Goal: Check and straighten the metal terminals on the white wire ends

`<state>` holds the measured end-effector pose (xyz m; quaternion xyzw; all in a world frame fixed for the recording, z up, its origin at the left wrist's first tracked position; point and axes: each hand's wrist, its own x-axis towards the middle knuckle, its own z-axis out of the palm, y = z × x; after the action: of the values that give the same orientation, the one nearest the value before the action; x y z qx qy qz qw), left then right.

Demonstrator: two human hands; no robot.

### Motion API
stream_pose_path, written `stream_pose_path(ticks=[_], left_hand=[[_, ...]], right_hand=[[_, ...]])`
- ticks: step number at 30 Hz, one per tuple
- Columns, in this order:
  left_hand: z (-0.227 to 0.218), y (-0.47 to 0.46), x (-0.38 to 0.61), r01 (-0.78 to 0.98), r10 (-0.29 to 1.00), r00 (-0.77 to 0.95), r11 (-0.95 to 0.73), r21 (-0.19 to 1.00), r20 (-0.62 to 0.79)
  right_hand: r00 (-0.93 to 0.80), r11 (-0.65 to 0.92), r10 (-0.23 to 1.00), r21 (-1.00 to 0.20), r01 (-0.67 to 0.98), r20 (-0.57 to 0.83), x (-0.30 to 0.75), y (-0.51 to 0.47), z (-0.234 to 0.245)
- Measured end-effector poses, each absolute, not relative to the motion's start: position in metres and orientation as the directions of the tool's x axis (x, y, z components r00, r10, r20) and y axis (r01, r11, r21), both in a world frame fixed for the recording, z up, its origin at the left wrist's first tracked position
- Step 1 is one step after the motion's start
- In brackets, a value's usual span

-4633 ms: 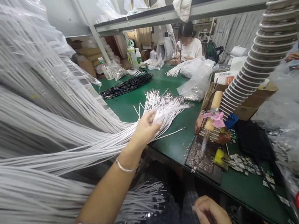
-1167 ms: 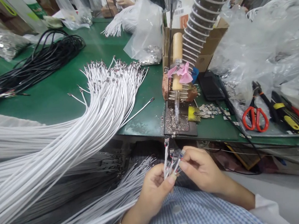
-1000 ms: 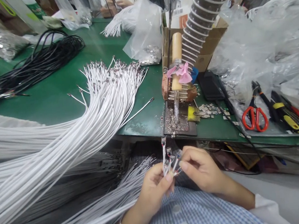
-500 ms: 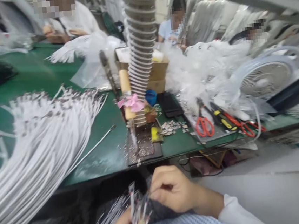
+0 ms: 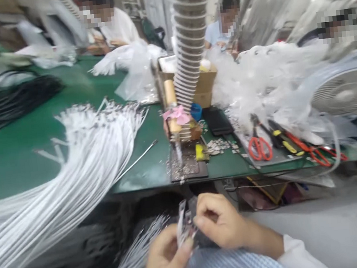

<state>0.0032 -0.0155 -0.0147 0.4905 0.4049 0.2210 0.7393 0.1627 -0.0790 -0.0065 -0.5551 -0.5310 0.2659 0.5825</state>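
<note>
Several white wire ends stand up between both hands, in the lap just below the near edge of the green bench. Left hand pinches the small bunch from below; right hand has its fingertips curled onto the metal tips. Judgement: keep the tips level and fanned, grip close behind the terminals. Picture blurred; single terminals unreadable. Soldering iron sits on the bench edge directly above the hands.

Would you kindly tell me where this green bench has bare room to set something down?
Bare green table lies between the black cables and the white wire bundle, and a narrower strip between that bundle and the soldering tray. Right of it, scissors, tools and plastic bags crowd the surface.
</note>
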Motion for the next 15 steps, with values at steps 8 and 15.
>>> stream_pose_path(ticks=[8, 15], left_hand=[[-0.022, -0.015, -0.006, 0.000, 0.581, 0.746, 0.487, 0.873, -0.325], [-0.025, -0.017, -0.008, -0.039, 0.559, 0.772, 0.516, 0.855, -0.303]], right_hand=[[0.228, 0.117, 0.960, -0.973, 0.199, 0.163, 0.157, -0.087, -0.005], [0.213, 0.210, 0.940, -0.943, 0.258, 0.268, 0.155, -0.089, 0.005]])
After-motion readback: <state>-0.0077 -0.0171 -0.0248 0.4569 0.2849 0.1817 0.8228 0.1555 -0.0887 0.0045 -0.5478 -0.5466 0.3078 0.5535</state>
